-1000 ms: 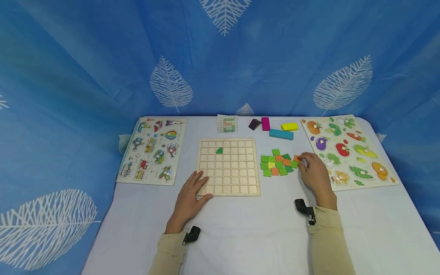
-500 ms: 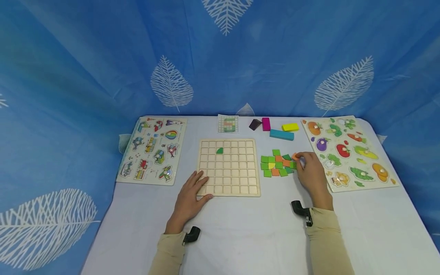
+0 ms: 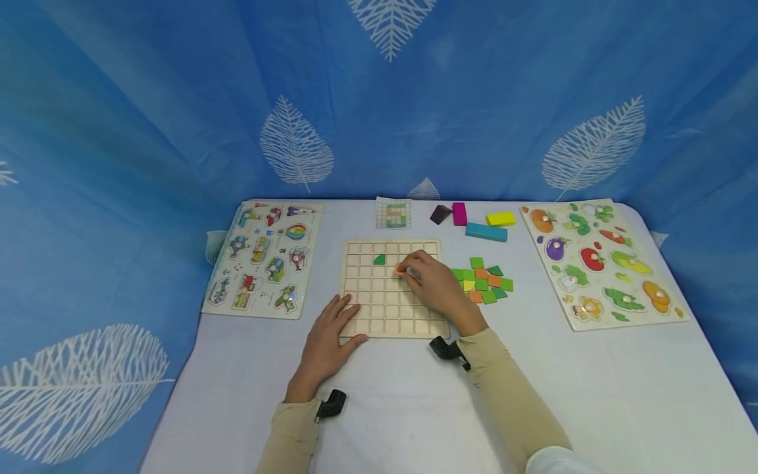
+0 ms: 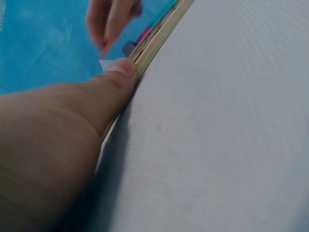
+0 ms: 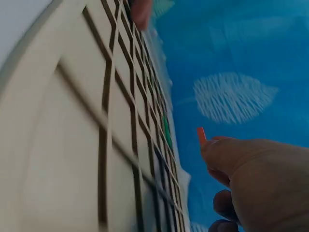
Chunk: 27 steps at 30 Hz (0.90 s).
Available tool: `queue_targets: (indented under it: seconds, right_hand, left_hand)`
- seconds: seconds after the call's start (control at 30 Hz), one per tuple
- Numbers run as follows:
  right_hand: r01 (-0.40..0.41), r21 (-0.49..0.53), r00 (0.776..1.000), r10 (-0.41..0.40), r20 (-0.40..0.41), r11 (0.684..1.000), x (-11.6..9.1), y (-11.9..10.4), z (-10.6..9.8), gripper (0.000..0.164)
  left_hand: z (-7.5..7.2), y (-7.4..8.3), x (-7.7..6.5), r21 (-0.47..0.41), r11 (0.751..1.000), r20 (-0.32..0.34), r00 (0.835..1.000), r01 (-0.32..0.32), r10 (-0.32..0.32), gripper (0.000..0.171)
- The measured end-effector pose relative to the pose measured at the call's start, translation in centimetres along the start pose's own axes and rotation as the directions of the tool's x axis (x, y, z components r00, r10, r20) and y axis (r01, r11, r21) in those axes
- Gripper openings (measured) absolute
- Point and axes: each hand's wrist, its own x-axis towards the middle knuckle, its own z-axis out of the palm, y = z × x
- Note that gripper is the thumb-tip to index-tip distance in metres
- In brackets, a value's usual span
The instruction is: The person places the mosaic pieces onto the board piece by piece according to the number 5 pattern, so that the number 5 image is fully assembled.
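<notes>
Between thumb and fingers my right hand (image 3: 437, 284) pinches a small orange tile (image 5: 201, 135), held above the wooden grid board (image 3: 377, 308). In the head view this tile overlaps the board's upper middle cells, just right of a green quarter-circle piece (image 3: 379, 260) lying in one cell. My left hand (image 3: 328, 342) rests with spread fingers on the board's lower left corner; its thumb (image 4: 120, 72) lies along the near edge in the left wrist view. Right of the board lies a cluster of green, orange and yellow tiles (image 3: 481, 285), partly behind the right hand.
A small pattern card (image 3: 393, 213) lies behind the board. Near it are a dark block (image 3: 441, 214), a magenta block (image 3: 459, 214), a yellow block (image 3: 501, 218) and a teal block (image 3: 486, 232). A vehicle puzzle (image 3: 263, 260) stands left, a vegetable puzzle (image 3: 601, 270) right.
My right hand has lifted the orange tile from the right side of the cluster and carried it left over the board. The left hand has stayed in place.
</notes>
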Motion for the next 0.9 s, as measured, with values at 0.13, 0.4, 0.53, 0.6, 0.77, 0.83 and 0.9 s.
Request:
queue_targets:
  seconds: [0.13, 0.4, 0.53, 0.6, 0.77, 0.83, 0.9]
  right_hand:
    - [0.012, -0.067, 0.997, -0.007, 0.071, 0.998, 2.0, -1.1, 1.8, 0.018]
    - [0.046, -0.128, 0.992, -0.030, 0.123, 0.991, 3.1, -1.9, 3.4, 0.018]
    - [0.067, -0.148, 0.991, -0.049, 0.123, 0.987, 3.4, -2.0, 3.6, 0.019]
    - [0.075, -0.148, 0.991, -0.057, 0.125, 0.986, 3.4, -2.1, 3.6, 0.019]
    - [0.072, -0.164, 0.990, -0.050, 0.135, 0.984, 3.2, -2.1, 3.3, 0.022]
    - [0.071, -0.176, 0.989, -0.047, 0.137, 0.982, 3.1, -2.1, 3.1, 0.023]
    - [0.073, -0.180, 0.990, -0.049, 0.136, 0.981, 2.8, -2.0, 3.0, 0.024]
  left_hand:
    - [0.3, 0.0, 0.1, -0.001, 1.000, 0.016, 1.000, -0.003, 0.003, 0.068]
    - [0.3, -0.2, -0.1, 0.010, 1.000, 0.013, 1.000, -0.004, 0.004, 0.068]
    - [0.1, -0.2, -0.1, 0.013, 1.000, 0.011, 1.000, -0.007, 0.007, 0.069]
    - [0.1, -0.3, 0.0, 0.014, 1.000, 0.011, 1.000, -0.007, 0.007, 0.068]
    - [0.0, -0.3, 0.0, 0.019, 1.000, 0.012, 1.000, -0.003, 0.003, 0.068]
    - [0.0, -0.2, 0.0, 0.019, 1.000, 0.009, 1.000, -0.004, 0.004, 0.068]
    - [-0.1, -0.2, 0.0, 0.014, 1.000, 0.003, 1.000, -0.007, 0.007, 0.067]
